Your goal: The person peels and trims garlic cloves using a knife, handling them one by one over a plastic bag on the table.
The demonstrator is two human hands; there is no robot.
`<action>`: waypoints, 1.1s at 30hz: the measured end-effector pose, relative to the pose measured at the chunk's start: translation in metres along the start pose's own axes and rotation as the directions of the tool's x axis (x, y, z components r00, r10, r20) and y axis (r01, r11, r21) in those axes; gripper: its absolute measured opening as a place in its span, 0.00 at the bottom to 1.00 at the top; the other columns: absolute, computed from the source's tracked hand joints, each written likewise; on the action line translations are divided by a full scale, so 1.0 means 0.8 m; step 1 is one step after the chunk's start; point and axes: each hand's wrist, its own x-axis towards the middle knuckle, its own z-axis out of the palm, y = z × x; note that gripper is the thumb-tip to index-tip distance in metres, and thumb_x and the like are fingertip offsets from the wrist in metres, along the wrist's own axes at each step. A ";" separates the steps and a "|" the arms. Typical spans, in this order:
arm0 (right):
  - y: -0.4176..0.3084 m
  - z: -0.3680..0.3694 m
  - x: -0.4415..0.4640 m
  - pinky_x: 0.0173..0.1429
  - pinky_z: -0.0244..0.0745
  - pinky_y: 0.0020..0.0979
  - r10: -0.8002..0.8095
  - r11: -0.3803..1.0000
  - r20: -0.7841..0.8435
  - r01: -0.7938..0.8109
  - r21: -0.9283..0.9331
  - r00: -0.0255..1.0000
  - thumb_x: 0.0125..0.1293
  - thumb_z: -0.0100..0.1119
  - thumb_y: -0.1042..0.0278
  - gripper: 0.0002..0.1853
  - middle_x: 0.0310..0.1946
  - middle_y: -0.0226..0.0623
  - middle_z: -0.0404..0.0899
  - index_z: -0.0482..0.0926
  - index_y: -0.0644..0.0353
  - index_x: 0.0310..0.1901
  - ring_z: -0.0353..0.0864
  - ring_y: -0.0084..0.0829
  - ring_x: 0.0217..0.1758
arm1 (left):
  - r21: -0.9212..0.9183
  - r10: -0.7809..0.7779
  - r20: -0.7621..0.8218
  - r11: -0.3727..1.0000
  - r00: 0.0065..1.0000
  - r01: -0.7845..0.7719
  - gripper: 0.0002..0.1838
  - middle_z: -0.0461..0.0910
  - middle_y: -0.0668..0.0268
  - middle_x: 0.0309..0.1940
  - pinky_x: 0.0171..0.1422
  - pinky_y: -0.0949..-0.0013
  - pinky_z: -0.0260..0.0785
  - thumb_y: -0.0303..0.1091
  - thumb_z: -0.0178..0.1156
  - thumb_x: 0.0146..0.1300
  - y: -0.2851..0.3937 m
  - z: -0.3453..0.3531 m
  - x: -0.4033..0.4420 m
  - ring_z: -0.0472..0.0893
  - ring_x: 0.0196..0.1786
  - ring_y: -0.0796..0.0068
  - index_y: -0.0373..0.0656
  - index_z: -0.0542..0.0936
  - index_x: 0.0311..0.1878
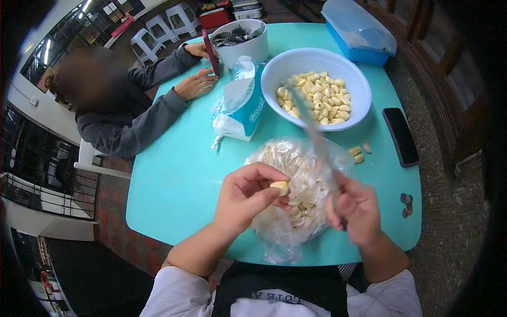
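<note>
Between the thumb and fingers of my left hand (251,195) is a garlic clove (280,187), pale yellow. My right hand (354,206) is closed around a knife (311,124), which is blurred by motion and points up and away. Both hands are over a clear plastic bag (285,232) holding garlic skins or unpeeled cloves; which of the two is hard to tell. Beyond it stands a white bowl (360,90) with many peeled cloves (322,100). A few loose cloves (358,154) lie on the table right of the bag.
On the turquoise table (163,195) are a tissue pack (248,113), a tub of dark utensils (243,50), a blue lidded box (359,42), a black phone (400,137) and coins (406,205). At the left, a seated person (153,121) holds a red phone (210,53).
</note>
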 end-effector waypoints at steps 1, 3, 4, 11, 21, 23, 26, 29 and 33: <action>-0.004 -0.005 0.001 0.21 0.57 0.16 -0.027 0.999 -0.057 0.028 0.016 0.998 0.66 0.51 0.56 0.29 0.16 0.25 0.67 0.60 0.64 0.63 0.61 0.14 0.16 | -0.015 0.026 0.006 1.000 1.000 -0.026 0.13 0.76 0.57 0.34 0.36 0.65 0.78 0.25 0.57 0.54 0.002 -0.002 0.000 0.79 0.34 0.67 0.30 0.74 0.43; -0.015 -0.015 0.001 0.21 0.56 0.15 -0.053 0.999 -0.095 0.051 -0.019 0.994 0.66 0.50 0.56 0.29 0.15 0.25 0.67 0.60 0.66 0.63 0.61 0.13 0.16 | -0.028 0.075 -0.002 0.997 0.997 -0.075 0.12 0.76 0.58 0.34 0.36 0.65 0.78 0.24 0.56 0.55 -0.002 0.001 0.006 0.79 0.35 0.68 0.30 0.74 0.42; -0.018 -0.014 -0.001 0.21 0.56 0.14 -0.041 0.999 -0.084 0.038 -0.038 0.996 0.67 0.49 0.56 0.29 0.15 0.24 0.66 0.60 0.66 0.63 0.61 0.14 0.16 | -0.011 0.070 -0.022 0.997 0.997 -0.071 0.12 0.76 0.57 0.34 0.36 0.65 0.78 0.24 0.56 0.55 -0.001 0.004 0.004 0.79 0.35 0.68 0.30 0.74 0.42; -0.029 0.013 0.003 0.30 0.65 0.18 0.213 0.963 -0.008 -0.212 -0.169 0.977 0.57 0.62 0.71 0.31 0.29 0.37 0.80 0.61 0.68 0.61 0.71 0.13 0.28 | -0.003 0.172 0.023 0.985 0.985 -0.172 0.11 0.73 0.56 0.52 0.46 0.68 0.73 0.23 0.51 0.62 -0.005 0.001 0.003 0.77 0.43 0.71 0.32 0.75 0.47; -0.011 0.014 -0.002 0.24 0.63 0.18 0.074 0.939 -0.053 -0.087 -0.333 0.996 0.55 0.65 0.67 0.29 0.21 0.36 0.79 0.60 0.62 0.54 0.70 0.13 0.20 | 0.265 0.259 0.135 0.921 0.956 -0.287 0.11 0.73 0.58 0.50 0.52 0.70 0.69 0.21 0.52 0.61 -0.005 0.000 -0.001 0.75 0.49 0.74 0.33 0.73 0.48; -0.012 0.013 -0.001 0.25 0.63 0.18 0.094 0.950 -0.057 -0.107 -0.294 0.994 0.56 0.65 0.67 0.29 0.22 0.37 0.79 0.59 0.62 0.54 0.71 0.13 0.20 | 0.197 0.207 0.071 0.956 0.976 -0.217 0.11 0.73 0.59 0.47 0.51 0.70 0.70 0.20 0.52 0.61 -0.001 0.010 -0.005 0.74 0.48 0.74 0.33 0.73 0.47; -0.014 0.014 0.000 0.25 0.63 0.17 0.119 0.968 -0.062 -0.130 -0.214 0.991 0.57 0.63 0.69 0.26 0.21 0.36 0.78 0.60 0.62 0.53 0.71 0.14 0.20 | 0.164 0.169 0.023 0.972 0.985 -0.170 0.09 0.73 0.62 0.44 0.51 0.69 0.72 0.20 0.53 0.60 0.003 0.017 -0.004 0.75 0.47 0.73 0.32 0.73 0.44; -0.015 0.013 -0.001 0.24 0.62 0.17 0.149 0.973 -0.054 -0.156 -0.171 0.987 0.58 0.62 0.70 0.24 0.19 0.33 0.76 0.61 0.62 0.51 0.71 0.14 0.20 | 0.178 0.197 0.006 0.965 0.980 -0.195 0.06 0.72 0.64 0.42 0.50 0.69 0.73 0.20 0.54 0.59 0.005 0.017 0.000 0.75 0.46 0.73 0.32 0.73 0.40; -0.013 0.010 -0.001 0.23 0.62 0.18 0.197 0.966 -0.035 -0.200 -0.165 0.980 0.58 0.61 0.70 0.22 0.17 0.31 0.74 0.60 0.62 0.49 0.71 0.15 0.19 | 0.155 0.175 0.035 0.972 0.984 -0.179 0.05 0.72 0.61 0.41 0.50 0.68 0.73 0.20 0.55 0.58 0.004 0.012 0.000 0.75 0.45 0.74 0.33 0.72 0.38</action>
